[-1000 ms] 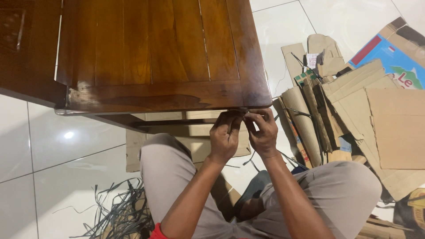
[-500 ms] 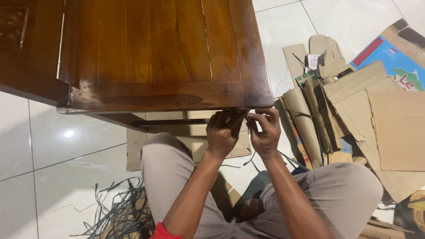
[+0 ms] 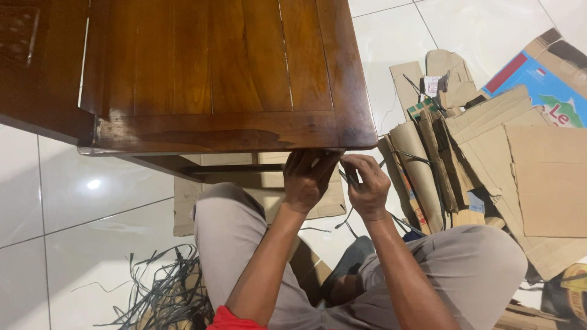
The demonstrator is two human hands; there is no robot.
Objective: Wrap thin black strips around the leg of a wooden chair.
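Both hands, left (image 3: 307,178) and right (image 3: 365,183), pinch a dark strap (image 3: 347,178) under the table (image 3: 214,131) edge.

A thin dark strap (image 3: 347,178) — flat and narrow, like plastic packing band — runs between the two hands just under the near right corner of the brown wooden worktop (image 3: 220,73). The left hand (image 3: 307,178) curls its fingers up against the underside of the worktop edge, while the right hand (image 3: 365,183) pinches the strap just beside it. The strap's loose end trails down past the right wrist — slack, not taut.
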